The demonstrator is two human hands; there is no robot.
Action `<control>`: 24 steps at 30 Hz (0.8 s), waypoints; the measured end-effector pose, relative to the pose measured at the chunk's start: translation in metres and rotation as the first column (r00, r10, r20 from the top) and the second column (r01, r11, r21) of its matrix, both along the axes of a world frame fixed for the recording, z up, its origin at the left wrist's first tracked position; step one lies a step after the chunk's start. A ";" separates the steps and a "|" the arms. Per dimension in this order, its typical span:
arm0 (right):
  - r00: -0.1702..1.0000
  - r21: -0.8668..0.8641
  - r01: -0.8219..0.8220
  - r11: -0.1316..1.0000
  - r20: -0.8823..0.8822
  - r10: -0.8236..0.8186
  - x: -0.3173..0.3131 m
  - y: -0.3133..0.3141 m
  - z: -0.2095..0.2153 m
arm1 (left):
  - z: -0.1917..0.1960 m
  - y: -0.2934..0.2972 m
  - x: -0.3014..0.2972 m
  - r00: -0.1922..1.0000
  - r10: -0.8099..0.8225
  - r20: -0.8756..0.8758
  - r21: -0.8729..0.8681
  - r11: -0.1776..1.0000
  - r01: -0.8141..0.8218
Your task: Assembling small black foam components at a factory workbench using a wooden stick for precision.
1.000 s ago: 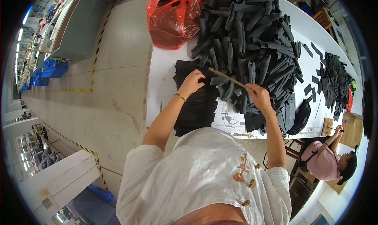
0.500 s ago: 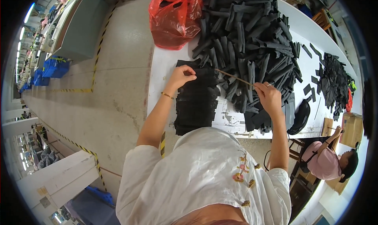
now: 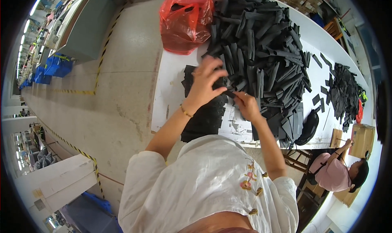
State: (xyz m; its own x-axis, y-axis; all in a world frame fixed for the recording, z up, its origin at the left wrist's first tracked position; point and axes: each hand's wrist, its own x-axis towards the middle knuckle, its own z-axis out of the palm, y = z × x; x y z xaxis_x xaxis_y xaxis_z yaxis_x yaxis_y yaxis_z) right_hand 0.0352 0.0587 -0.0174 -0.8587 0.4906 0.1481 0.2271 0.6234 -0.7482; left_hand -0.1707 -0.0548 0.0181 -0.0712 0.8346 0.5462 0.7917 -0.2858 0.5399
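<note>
Over the upper part of a row of overlapping flat black strips (image 3: 201, 120), my left hand (image 3: 206, 82) is raised with its fingers spread and slightly blurred. Its thumb is close to the end of a short dark strip (image 3: 230, 94), though contact is hard to make out. My right hand (image 3: 246, 105) pinches that strip between thumb and fingers, at the right edge of the row. Part of the row lies hidden under my left hand. Just beyond my right hand rises a large heap of curled black strips (image 3: 261, 45).
A red plastic bag (image 3: 185, 29) sits at the table's far left corner. Flat black pieces (image 3: 292, 125) and a black rounded object (image 3: 309, 128) lie right of my right arm. Farther right is another black pile (image 3: 345, 90). A person in pink (image 3: 332, 171) works at the right.
My right hand has come left and down toward the row, and the strip's long thin edge no longer shows. My left hand has moved right and spread its fingers.
</note>
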 end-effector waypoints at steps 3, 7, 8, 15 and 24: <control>0.995 -0.427 0.094 0.899 0.026 -0.092 -0.001 -0.024 -0.014 | -0.002 -0.025 0.000 0.441 0.258 0.860 -0.070 0.915 -0.398; 0.989 -0.291 0.149 0.945 0.045 -0.142 -0.023 -0.058 -0.021 | -0.076 -0.024 0.032 -0.558 -0.015 0.830 0.024 1.000 0.009; 0.978 -0.200 0.202 0.959 -0.009 -0.208 -0.026 -0.067 -0.026 | -0.072 -0.016 0.044 -0.639 -0.051 0.768 0.008 0.997 -0.071; 0.981 0.008 0.187 0.982 0.056 -0.187 0.024 -0.092 -0.028 | -0.049 -0.011 0.000 -0.474 0.041 0.880 -0.247 0.890 -0.383; 0.965 -0.395 0.263 0.881 0.092 -0.246 0.066 -0.080 0.005 | -0.050 -0.004 -0.036 -0.440 -0.034 0.897 -0.211 0.843 -0.495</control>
